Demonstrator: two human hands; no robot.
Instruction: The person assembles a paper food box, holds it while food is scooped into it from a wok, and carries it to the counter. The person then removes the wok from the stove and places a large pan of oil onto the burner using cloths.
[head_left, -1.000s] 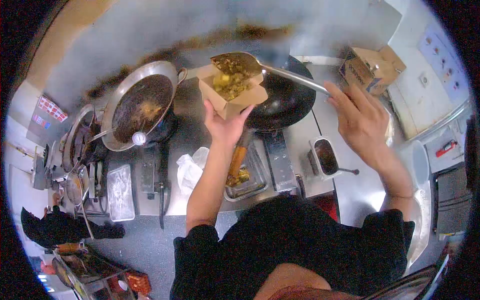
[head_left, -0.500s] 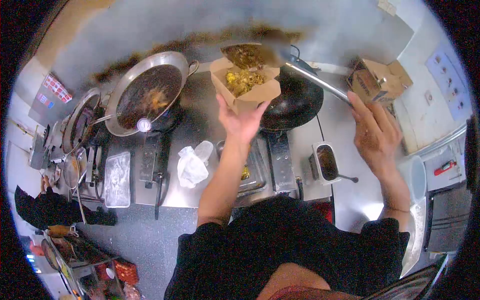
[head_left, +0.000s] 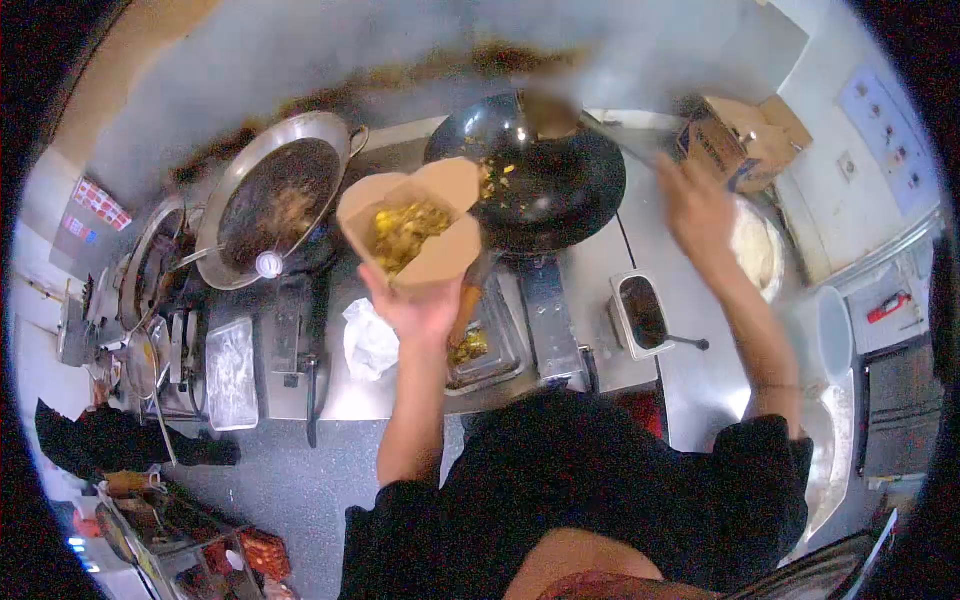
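Head view: my fingers clamped, left hand [head_left: 418,312] on carton [head_left: 445,262] left of wok [head_left: 570,205], right hand [head_left: 697,208] on ladle [head_left: 556,112]. Tilt could spill food [head_left: 408,236].

Stained grey back wall [head_left: 330,65], steel counter [head_left: 700,310], speckled grey floor [head_left: 300,475]

Kitchen, apparently commercial. 1 black wok [head_left: 565,205] and 2 wide metal pans [head_left: 238,176] line a stainless counter [head_left: 345,402]; 1 dial thermometer [head_left: 269,265] sits at a pan's rim. Takeaway-style carton [head_left: 447,248] holds cooked food; brown stains streak the wall [head_left: 330,60].
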